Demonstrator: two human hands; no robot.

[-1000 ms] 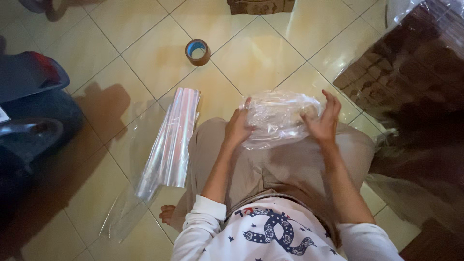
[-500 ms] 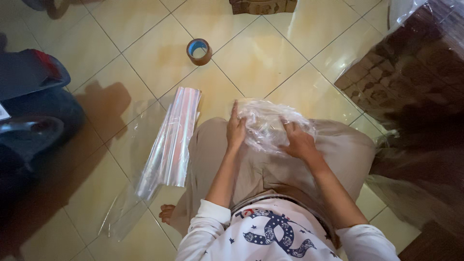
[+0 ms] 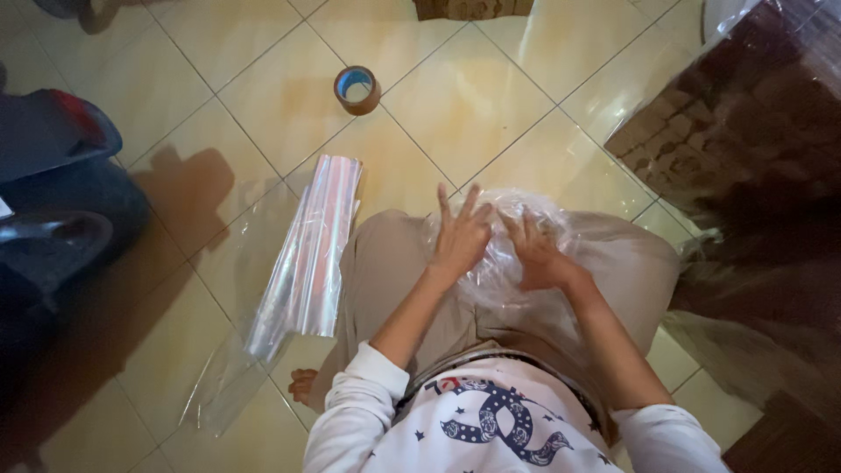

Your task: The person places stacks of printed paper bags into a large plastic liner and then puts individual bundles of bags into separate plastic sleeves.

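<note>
Plastic wrap (image 3: 526, 229), clear and crinkly, sits bunched up on the person's lap, a bit right of the middle of the frame. It lies on the tan trousers (image 3: 394, 271), just over the knees. Both hands are on top of it.

Left hand (image 3: 460, 235) lies flat on the left side of the bunch. Its fingers are spread wide apart and point up toward the top of the frame. It presses on the wrap and does not grab it.

Right hand (image 3: 536, 250) is just beside the left one, almost touching it. It rests on the middle of the bunch with the fingers bent a little and also apart. It pushes down on the wrap and is not closed around it.

On the floor to the left of the legs lies a long roll of clear plastic (image 3: 311, 250). It runs from the upper middle down toward the lower left, with a loose sheet trailing out at its low end.

A ring of brown tape (image 3: 356, 89) sits on the tiled floor (image 3: 491, 96) near the top of the frame, well apart from the hands.

A dark thing wrapped in shiny plastic (image 3: 745, 131) fills the upper right. A dark scooter part (image 3: 53, 175) shows at the left edge. A bare foot (image 3: 303, 384) peeks out near the bottom
</note>
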